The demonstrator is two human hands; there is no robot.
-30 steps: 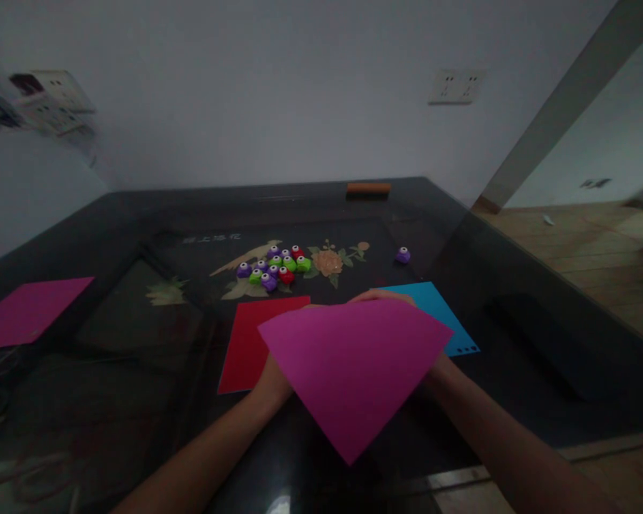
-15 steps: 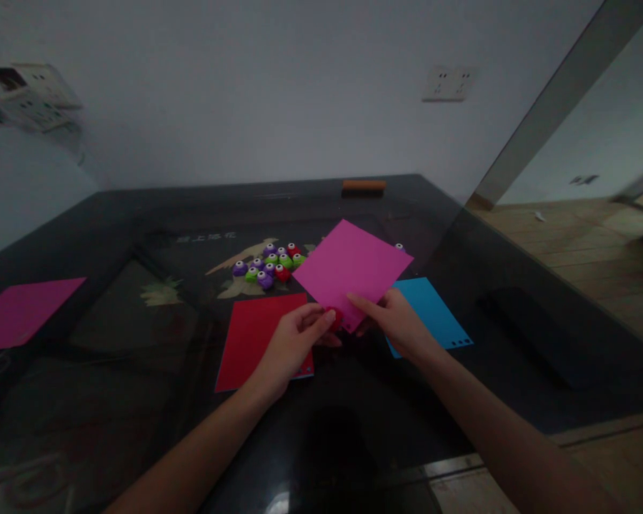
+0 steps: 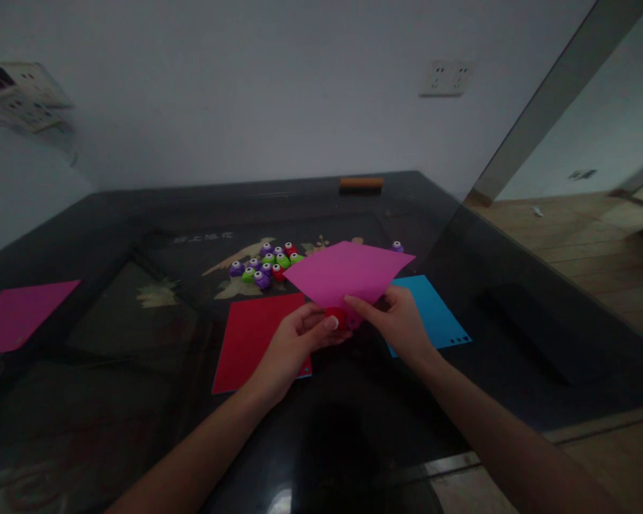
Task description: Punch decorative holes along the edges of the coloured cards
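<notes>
My left hand [image 3: 298, 341] is closed around a small red craft punch [image 3: 335, 315], thumb pressing on its white, eye-like top. The punch is at the near corner of a pink paper sheet [image 3: 351, 270], where a small dark punched mark shows. My right hand [image 3: 399, 327] pinches that sheet near the same corner, thumb on top, and holds it above the table; the fingers beneath are partly hidden. A red sheet [image 3: 251, 335] lies below my left hand, with punched holes at its near right corner. Beside my right hand rests a blue sheet [image 3: 434, 314] with several holes along its near edge.
Several purple, green and red eye-topped punches [image 3: 266, 270] are clustered beyond the red sheet. A single purple punch [image 3: 397, 247] stands behind the pink paper. Another pink sheet [image 3: 24, 310] lies far left on the dark table [image 3: 139, 400]. An orange-brown bar [image 3: 361, 184] sits by the wall.
The held pink sheet has tipped flatter, its far corner dropping. My left hand with the red punch has shifted slightly right along the sheet's near corner.
</notes>
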